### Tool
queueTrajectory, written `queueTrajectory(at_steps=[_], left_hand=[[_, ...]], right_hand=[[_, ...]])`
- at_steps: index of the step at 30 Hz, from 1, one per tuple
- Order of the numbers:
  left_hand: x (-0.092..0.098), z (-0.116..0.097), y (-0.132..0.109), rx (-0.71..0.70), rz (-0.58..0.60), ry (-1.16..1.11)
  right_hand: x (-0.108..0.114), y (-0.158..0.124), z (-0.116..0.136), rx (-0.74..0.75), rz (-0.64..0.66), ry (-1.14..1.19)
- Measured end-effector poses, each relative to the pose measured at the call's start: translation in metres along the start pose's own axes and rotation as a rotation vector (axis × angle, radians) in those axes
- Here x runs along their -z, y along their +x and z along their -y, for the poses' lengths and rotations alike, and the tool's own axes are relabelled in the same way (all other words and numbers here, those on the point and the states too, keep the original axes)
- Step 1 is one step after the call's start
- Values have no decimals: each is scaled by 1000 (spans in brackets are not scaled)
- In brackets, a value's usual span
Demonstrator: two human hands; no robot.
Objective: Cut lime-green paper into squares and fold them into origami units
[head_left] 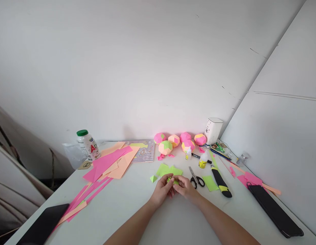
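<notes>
Near the middle of the table, my left hand [162,190] and my right hand [186,188] meet with fingers closed around a small piece of green paper [176,182]. Most of that piece is hidden by the fingers, so its folds cannot be made out. Just beyond the hands lie several flat sheets of green paper [163,169]. A small folded green paper shape [153,178] sits to the left of them. Scissors with black handles [197,179] rest close to my right hand, and a green paper square [210,183] lies beyond those.
Several faceted paper balls [165,147] stand along the wall. Glue bottles [203,160], a marker [210,162] and a box cutter [221,182] are at right. Pink and orange sheets [104,165], a white bottle [88,144] and a black phone [43,224] are at left.
</notes>
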State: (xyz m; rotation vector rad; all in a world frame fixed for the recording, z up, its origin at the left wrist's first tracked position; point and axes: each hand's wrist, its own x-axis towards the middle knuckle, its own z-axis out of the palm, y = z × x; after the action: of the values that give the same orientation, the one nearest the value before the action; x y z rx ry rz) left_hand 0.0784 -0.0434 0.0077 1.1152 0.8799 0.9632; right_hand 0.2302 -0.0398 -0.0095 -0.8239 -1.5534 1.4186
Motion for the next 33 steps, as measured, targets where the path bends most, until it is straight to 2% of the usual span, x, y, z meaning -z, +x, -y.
queueTrajectory(at_steps=[7, 16, 19, 25, 29, 31, 33], left_hand=[[-1, 1, 0, -10, 5, 17], [-3, -1, 1, -8, 31, -16], [0, 0, 3, 38, 29, -38], [14, -3, 9, 151, 111, -125], [18, 0, 14, 101, 14, -258], [16, 3, 14, 72, -22, -272], [14, 5, 14, 44, -35, -258]], right_hand=[[-4, -1, 16, -38, -66, -97], [2, 2, -2, -49, -158, -204], [2, 3, -2, -56, -160, -170], [4, 2, 1, -72, -160, -89], [0, 0, 1, -3, -240, -91], [-2, -2, 2, 64, -292, -134], [-5, -4, 3, 130, -288, -227]])
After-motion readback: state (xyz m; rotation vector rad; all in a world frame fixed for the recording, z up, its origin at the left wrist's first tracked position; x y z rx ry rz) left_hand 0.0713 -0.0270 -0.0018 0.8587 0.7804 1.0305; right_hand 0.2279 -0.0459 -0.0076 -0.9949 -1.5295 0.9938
